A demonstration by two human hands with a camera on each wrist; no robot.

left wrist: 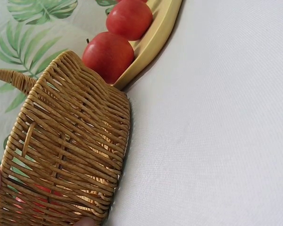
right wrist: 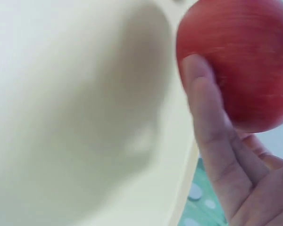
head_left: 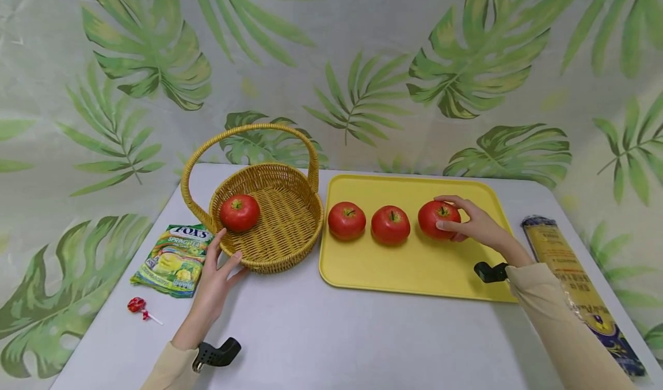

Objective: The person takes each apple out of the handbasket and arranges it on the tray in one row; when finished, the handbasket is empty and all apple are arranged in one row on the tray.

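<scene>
My right hand (head_left: 475, 226) grips a red apple (head_left: 429, 220) with fingers and thumb around its right side, over the yellow tray (head_left: 404, 275). In the right wrist view, fingers press on the apple (right wrist: 240, 70), and a shadow falls on the pale tray beside it. Two more red apples (head_left: 346, 221) (head_left: 391, 225) sit in a row on the tray's left half. To the left, my left hand (head_left: 214, 272) holds the front-left rim of a wicker basket (head_left: 279, 260) with a tall arched handle. Inside the basket lies one red apple (head_left: 240, 213).
Left of the basket lies a green Fox's candy bag (head_left: 176, 260), with a red-wrapped lollipop (head_left: 137, 305) nearer the front. A long yellow pasta pack (head_left: 575, 275) lies along the table's right side. Leaf-patterned cloth (head_left: 362, 91) hangs behind the white table (head_left: 336, 338).
</scene>
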